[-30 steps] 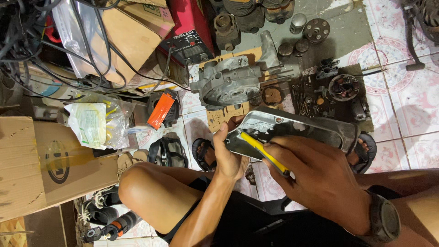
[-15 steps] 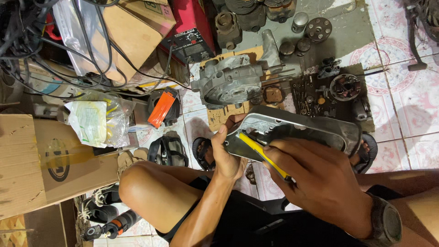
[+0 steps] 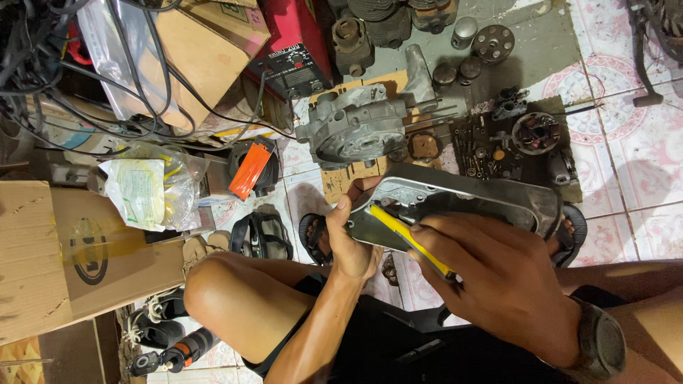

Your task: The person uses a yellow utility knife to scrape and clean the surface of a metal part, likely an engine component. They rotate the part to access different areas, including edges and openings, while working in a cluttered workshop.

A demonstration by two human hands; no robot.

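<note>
My left hand [image 3: 350, 238] grips the near end of a long grey metal engine cover [image 3: 484, 203], thumb on its rim. My right hand [image 3: 498, 274] holds a yellow-handled utility knife [image 3: 407, 238], its tip laid against the cover's edge close to my left thumb. The cover lies across my lap above my knees, its far end toward the right. A dark watch sits on my right wrist.
A grey engine casing [image 3: 356, 128] rests on cardboard on the tiled floor, with small engine parts [image 3: 512, 139] on a dark mat beside it. A cardboard box [image 3: 64, 256], a plastic bag [image 3: 146, 188], an orange-black tool [image 3: 255, 167], cables and a red machine [image 3: 292, 43] crowd the left.
The knife has slid a little along the cover's edge; both hands and the cover otherwise stay in place.
</note>
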